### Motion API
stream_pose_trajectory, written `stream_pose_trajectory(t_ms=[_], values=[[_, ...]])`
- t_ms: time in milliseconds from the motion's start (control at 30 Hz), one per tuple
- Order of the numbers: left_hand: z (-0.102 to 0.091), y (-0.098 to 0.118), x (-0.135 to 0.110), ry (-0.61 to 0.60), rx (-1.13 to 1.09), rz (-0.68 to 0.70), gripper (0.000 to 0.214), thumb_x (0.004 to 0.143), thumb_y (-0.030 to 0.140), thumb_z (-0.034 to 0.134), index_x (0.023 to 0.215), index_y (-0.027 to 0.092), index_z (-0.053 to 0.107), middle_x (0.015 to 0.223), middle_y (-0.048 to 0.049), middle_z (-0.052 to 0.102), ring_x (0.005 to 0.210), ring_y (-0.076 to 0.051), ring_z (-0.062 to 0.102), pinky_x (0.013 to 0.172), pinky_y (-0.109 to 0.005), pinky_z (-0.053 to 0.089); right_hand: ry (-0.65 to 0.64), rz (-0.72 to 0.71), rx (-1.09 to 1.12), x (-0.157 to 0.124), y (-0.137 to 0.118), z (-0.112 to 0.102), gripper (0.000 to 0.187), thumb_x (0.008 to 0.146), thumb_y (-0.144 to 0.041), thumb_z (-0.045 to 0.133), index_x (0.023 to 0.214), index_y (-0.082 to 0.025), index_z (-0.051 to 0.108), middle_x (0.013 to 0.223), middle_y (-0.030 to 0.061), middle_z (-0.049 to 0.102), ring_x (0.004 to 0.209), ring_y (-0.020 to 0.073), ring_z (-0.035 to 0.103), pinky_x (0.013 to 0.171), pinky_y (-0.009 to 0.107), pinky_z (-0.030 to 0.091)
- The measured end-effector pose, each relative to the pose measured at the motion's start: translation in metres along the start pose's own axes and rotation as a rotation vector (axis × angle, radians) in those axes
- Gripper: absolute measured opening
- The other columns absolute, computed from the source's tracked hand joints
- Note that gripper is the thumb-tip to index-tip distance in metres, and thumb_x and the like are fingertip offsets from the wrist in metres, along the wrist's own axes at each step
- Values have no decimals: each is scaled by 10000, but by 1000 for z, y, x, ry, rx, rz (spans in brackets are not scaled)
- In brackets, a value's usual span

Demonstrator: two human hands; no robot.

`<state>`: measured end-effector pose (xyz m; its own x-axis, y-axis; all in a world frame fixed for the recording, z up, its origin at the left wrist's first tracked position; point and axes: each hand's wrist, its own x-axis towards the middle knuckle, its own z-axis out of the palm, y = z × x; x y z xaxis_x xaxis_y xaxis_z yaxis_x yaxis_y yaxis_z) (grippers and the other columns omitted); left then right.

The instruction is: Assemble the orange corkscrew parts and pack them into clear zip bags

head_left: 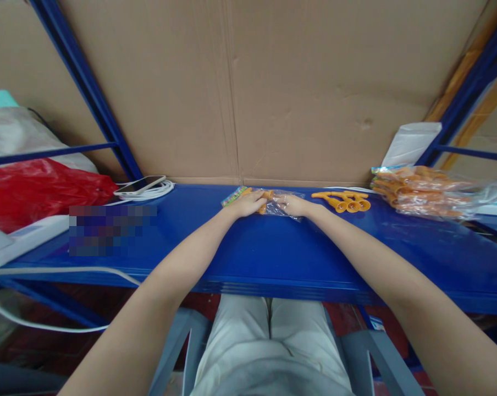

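Note:
A clear plastic bag with a colourful printed header lies on the blue shelf in front of me, with orange plastic showing inside. My left hand rests over the header side, its fingers curled on the bag and the orange piece. On the bag's other side, my right hand has its fingers closed on the film; the fingertips are partly hidden. Just right of that hand, several loose orange toy horns lie side by side.
Packed orange horns in clear bags are piled at the right. A phone lies on a coiled white cable at the left, beside a red plastic bag. Cardboard closes off the back between blue posts.

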<state>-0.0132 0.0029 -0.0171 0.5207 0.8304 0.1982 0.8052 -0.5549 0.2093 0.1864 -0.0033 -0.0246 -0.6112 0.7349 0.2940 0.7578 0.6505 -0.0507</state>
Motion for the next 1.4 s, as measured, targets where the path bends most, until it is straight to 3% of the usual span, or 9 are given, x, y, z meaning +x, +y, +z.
stream_pose_trajectory(t_ms=[100, 300, 433, 600, 733, 900, 1100, 1400], values=[[0, 1, 0, -9, 0, -20, 581, 926, 397, 247, 1424, 152, 418, 1514, -67, 368, 1428, -202, 283, 1170, -327, 189, -41, 0, 49, -1, -1, -3, 424, 902, -90, 419, 1282, -147, 598, 1356, 92, 555, 1279, 176, 501, 1098, 326, 364], [-3, 2, -2, -42, 9, -47, 617, 927, 421, 211, 1449, 133, 370, 1535, -70, 324, 1442, -200, 243, 1173, -321, 166, -80, 39, 107, -3, -4, -10, 448, 897, -100, 427, 1301, -204, 591, 1377, 38, 536, 1292, 168, 486, 1104, 322, 350], [-4, 3, -3, -57, 10, -53, 621, 919, 436, 214, 1454, 158, 364, 1539, -46, 324, 1443, -208, 239, 1174, -325, 163, -164, 67, 144, -7, -11, -21, 436, 893, -118, 436, 1289, -178, 609, 1357, 53, 549, 1255, 185, 527, 1077, 287, 372], [-5, 1, -2, -49, -5, -14, 593, 911, 419, 228, 1421, 182, 413, 1524, -32, 367, 1433, -224, 268, 1165, -345, 199, -266, 66, 144, -10, -16, -41, 455, 824, -71, 454, 1178, -228, 693, 1254, 1, 636, 1150, 189, 609, 998, 260, 440], [-3, -4, 3, -51, -13, 27, 563, 896, 392, 250, 1390, 204, 444, 1501, -24, 411, 1413, -232, 305, 1151, -369, 235, -314, 190, 47, -21, -5, -64, 430, 767, -35, 456, 1047, -176, 751, 1093, 28, 720, 1025, 190, 668, 909, 238, 488], [-4, -5, 5, -52, -80, 12, 533, 886, 396, 281, 1351, 234, 486, 1456, -8, 473, 1385, -253, 352, 1137, -382, 259, -158, 438, -138, -50, 27, -85, 407, 767, -59, 462, 1038, -154, 751, 1055, 78, 730, 979, 216, 681, 856, 258, 498], [-6, -5, 7, -79, -107, -13, 550, 858, 399, 320, 1349, 212, 480, 1432, -17, 501, 1370, -226, 373, 1116, -338, 297, -228, 650, -219, -76, 59, -78, 429, 717, -61, 502, 1051, -164, 750, 1006, 104, 737, 886, 240, 696, 740, 284, 509], [-12, -21, 11, -80, -223, -11, 489, 780, 338, 407, 1217, 219, 590, 1316, 8, 596, 1317, -226, 428, 1099, -308, 314, -173, 576, 211, -75, 59, -68, 459, 708, -71, 452, 1058, -139, 741, 863, 72, 745, 748, 160, 662, 678, 232, 509]])
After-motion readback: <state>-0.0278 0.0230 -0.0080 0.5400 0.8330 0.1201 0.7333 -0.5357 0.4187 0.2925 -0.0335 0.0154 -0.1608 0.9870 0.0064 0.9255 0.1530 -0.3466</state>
